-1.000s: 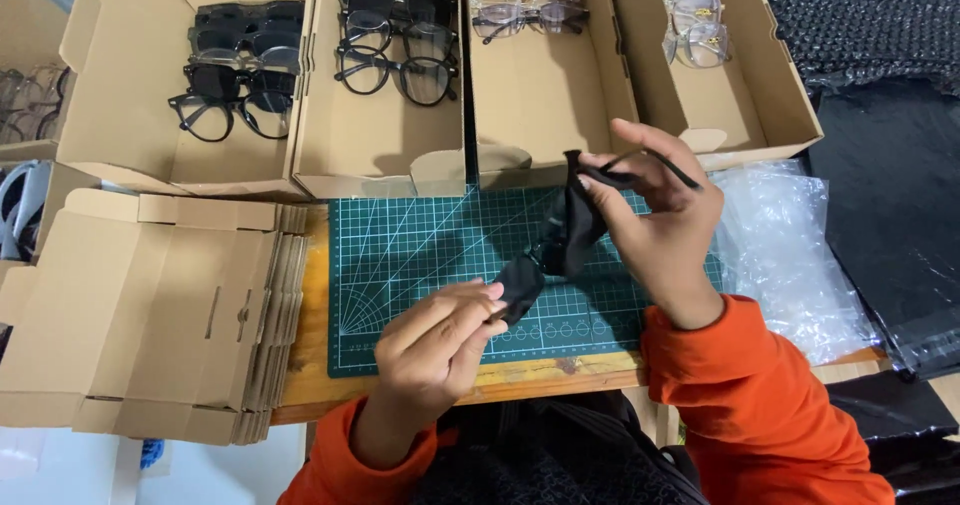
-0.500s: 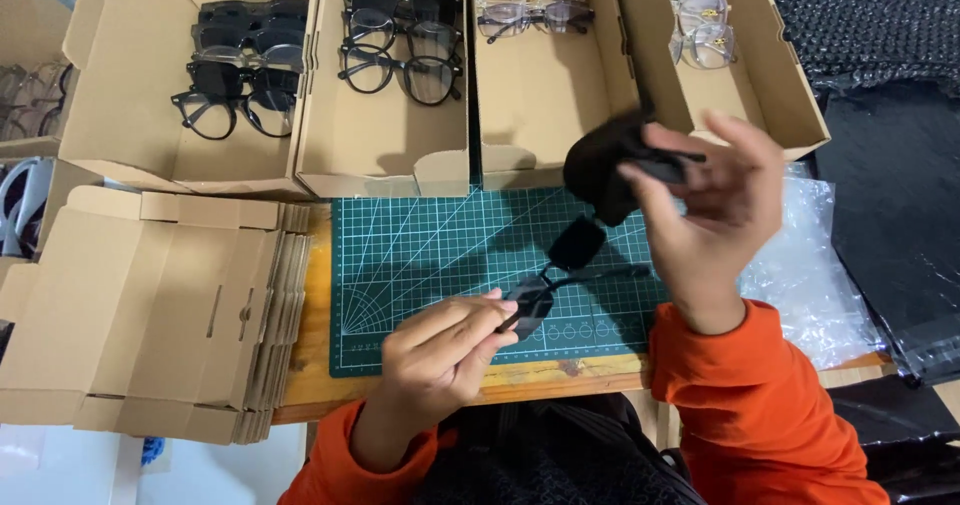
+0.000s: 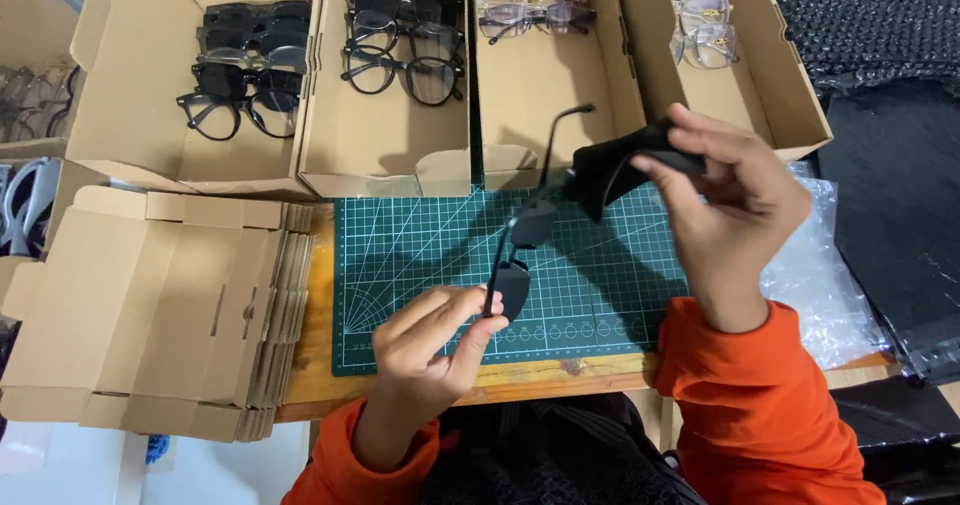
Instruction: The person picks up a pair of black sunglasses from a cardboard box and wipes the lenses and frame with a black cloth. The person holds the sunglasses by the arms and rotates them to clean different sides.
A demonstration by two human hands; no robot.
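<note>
Over a green cutting mat (image 3: 420,255), left hand (image 3: 430,340) pinches dark sunglasses (image 3: 520,255) angled up-right toward cloth-gripping right hand (image 3: 735,205).

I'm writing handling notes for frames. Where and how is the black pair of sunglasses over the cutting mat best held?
Best by the frame edge beside a lens, pinched from below and the near side, roughly as the left hand does at the near end of the black sunglasses. The dark lenses then stay untouched, and the thin temple arm sticking up looks too slender to carry them.
</note>
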